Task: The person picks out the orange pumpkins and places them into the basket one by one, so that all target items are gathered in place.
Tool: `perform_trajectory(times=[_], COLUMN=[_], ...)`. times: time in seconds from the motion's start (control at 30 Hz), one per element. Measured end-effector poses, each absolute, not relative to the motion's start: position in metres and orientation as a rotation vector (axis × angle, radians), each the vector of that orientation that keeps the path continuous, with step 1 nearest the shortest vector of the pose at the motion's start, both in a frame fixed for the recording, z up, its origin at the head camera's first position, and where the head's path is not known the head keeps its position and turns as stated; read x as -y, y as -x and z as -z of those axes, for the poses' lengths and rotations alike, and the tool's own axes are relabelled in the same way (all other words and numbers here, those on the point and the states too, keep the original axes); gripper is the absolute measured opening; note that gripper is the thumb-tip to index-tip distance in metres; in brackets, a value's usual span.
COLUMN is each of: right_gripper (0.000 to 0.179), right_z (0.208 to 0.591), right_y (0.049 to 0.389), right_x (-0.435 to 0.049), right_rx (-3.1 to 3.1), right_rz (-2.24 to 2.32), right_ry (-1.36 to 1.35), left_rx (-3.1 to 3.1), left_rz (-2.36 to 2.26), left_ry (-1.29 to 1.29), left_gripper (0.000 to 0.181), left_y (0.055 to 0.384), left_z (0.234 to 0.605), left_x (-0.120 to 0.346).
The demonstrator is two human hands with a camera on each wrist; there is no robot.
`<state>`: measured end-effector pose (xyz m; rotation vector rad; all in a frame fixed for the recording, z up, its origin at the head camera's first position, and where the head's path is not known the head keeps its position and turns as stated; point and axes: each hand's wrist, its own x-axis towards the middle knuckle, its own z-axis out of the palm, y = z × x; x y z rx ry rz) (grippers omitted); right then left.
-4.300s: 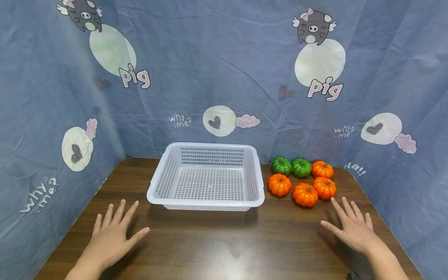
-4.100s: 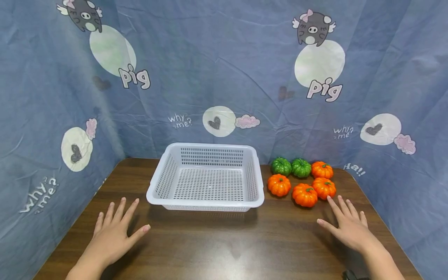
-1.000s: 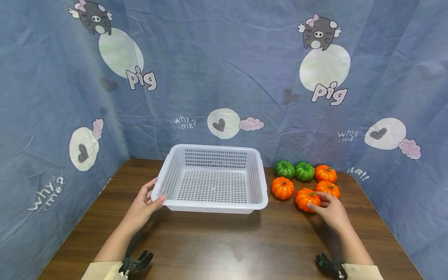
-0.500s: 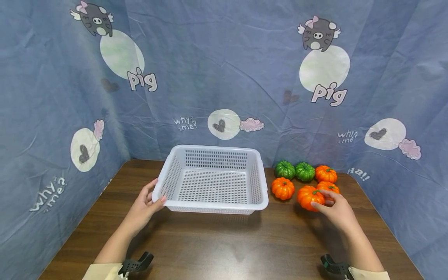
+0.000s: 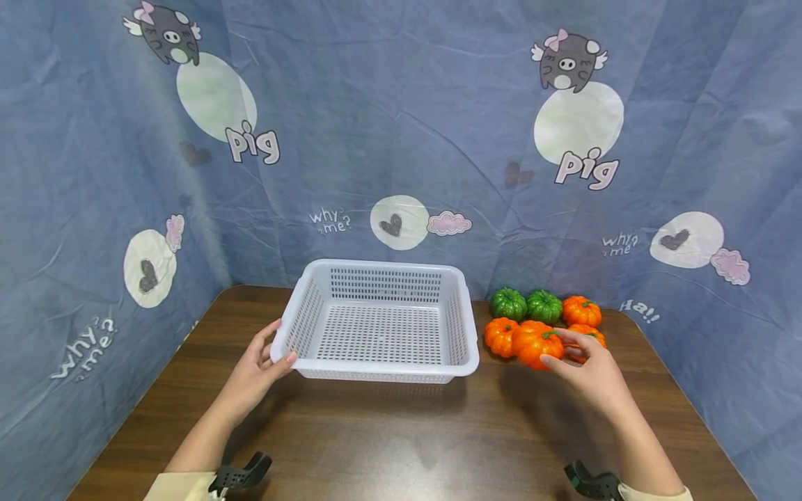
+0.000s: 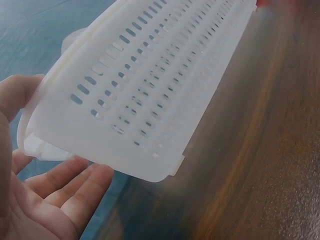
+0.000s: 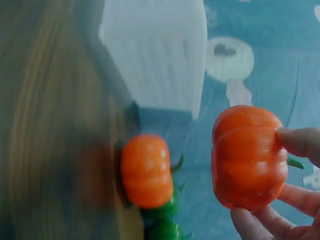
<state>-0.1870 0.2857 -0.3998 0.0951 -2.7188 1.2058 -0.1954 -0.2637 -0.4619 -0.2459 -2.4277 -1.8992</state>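
My right hand (image 5: 589, 365) grips a small orange pumpkin (image 5: 534, 344) by its side, thumb in front and fingers behind. In the right wrist view that pumpkin (image 7: 248, 157) hangs above the table, its green stem toward the palm. At the left front corner of a white plastic basket (image 5: 376, 365), my left hand (image 5: 257, 369) holds the rim, thumb on top. In the left wrist view its fingers (image 6: 92, 187) curl under the basket's slotted wall (image 6: 130, 110). Nothing lies in the basket.
Right of the basket stand a second orange pumpkin (image 5: 500, 337), two green pumpkins (image 5: 508, 304) (image 5: 544, 306) and another orange one (image 5: 581, 311) at the back. One more orange pumpkin (image 5: 595, 334) is partly hidden behind my right hand. A blue printed cloth (image 5: 401, 139) surrounds the brown table (image 5: 401, 438).
My right hand has taken hold of the front orange pumpkin, lifted it off the table and moved it left. My left hand, which was flat by the table's left side, now holds the basket rim.
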Motion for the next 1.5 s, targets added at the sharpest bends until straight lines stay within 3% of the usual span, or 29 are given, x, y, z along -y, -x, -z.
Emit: perform_trajectory(times=[1.5], right_gripper=[0.058], right_z=[0.402], right_y=[0.228], right_x=[-0.136], right_rx=[2.352], right_rz=[-1.65], right_ry=[-0.407], left_rx=[2.326], left_rz=[2.038], left_ry=[0.289], left_gripper=[0.075], left_y=[0.201], left_z=[0.469], left_x=[0.268])
